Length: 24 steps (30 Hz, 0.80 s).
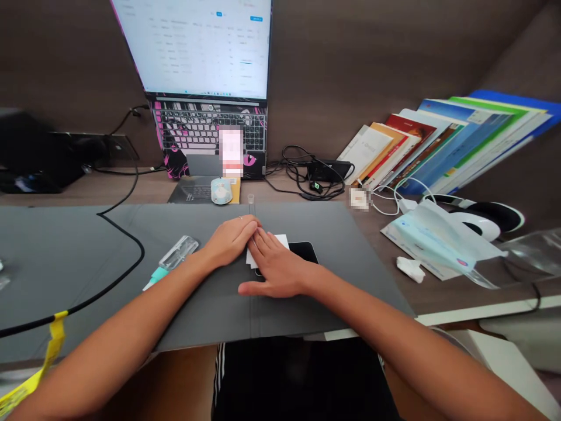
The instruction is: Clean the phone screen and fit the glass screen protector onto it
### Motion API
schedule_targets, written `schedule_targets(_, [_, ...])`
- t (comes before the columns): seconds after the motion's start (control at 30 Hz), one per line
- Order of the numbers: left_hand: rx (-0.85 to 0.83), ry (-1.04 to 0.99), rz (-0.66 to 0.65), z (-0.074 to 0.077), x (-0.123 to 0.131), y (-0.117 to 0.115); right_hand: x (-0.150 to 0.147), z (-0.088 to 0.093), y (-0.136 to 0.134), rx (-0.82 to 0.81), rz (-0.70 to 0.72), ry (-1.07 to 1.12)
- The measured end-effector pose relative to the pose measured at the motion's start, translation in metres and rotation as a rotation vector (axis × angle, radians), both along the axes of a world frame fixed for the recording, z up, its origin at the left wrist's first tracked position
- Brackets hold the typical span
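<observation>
Spreading under both forearms, a grey mat [87, 245] covers most of the wooden desk [56, 197]. Behind it an open laptop [205, 58] glows, and a row of books [438, 146] leans against the right wall. What else sits to the right? — Editor

White headphones [491, 219], a packaged face mask [438, 240] and a crumpled tissue [411, 269], all off the mat. A black cable [127, 257] loops across the mat's left half. — Photographer

And the hands? — Editor

Both meet at the mat's middle. The right hand [278, 272] lies flat, fingers stretched and thumb out. It presses a white sheet [281, 240] onto a dark smartphone [307, 251], of which only the far right corner shows. The left hand [230, 240] rests just beside it, fingers curled to the sheet's left edge. Whether it pinches the sheet I cannot tell. — Photographer

Risks? — Editor

As I judge it, uneven pressure from the flat palm could skew or crease the sheet on the phone's face. A slide toward the body could also push the phone along the smooth mat. A small clear vial [250, 202] stands upright at the mat's far edge, near the left fingertips, and a careless forward reach could tip it. A clear plastic packet [177, 252] lies near the left wrist, apart from it. — Photographer
</observation>
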<state>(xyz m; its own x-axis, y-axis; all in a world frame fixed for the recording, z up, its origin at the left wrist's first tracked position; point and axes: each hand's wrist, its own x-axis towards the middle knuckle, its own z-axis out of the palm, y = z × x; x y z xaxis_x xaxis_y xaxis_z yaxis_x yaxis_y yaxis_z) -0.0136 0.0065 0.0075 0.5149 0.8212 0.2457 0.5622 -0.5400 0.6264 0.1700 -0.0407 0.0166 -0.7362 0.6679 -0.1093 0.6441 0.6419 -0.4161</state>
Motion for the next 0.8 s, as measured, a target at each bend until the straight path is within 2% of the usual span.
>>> schedule_targets(0.13, [-0.015,0.001,-0.010,-0.002,0.000,-0.001,0.006,-0.008,-0.013,0.033,-0.031,0.034])
schedule_targets(0.23, [-0.027,0.014,-0.039,-0.004,0.002,-0.004,0.023,-0.005,-0.030,0.038,-0.061,0.019])
schedule_targets(0.37, [-0.022,0.085,-0.184,-0.004,0.001,-0.004,0.041,0.004,-0.051,0.003,-0.128,0.039])
schedule_targets(0.47, [-0.002,0.181,-0.286,-0.003,0.001,-0.004,0.050,0.004,-0.065,0.129,-0.254,0.181])
schedule_targets(0.57, [0.029,0.238,-0.296,-0.003,0.001,-0.004,0.052,0.000,-0.075,0.296,-0.412,0.317])
schedule_targets(0.63, [0.041,0.245,-0.290,-0.004,0.002,-0.004,0.046,0.000,-0.076,0.342,-0.446,0.259])
schedule_targets(0.73, [0.042,0.235,-0.284,-0.006,0.001,-0.003,0.026,0.003,-0.064,0.401,-0.430,-0.040])
schedule_targets(0.8, [0.041,0.232,-0.279,-0.007,0.001,-0.003,0.012,0.006,-0.053,0.418,-0.415,-0.138])
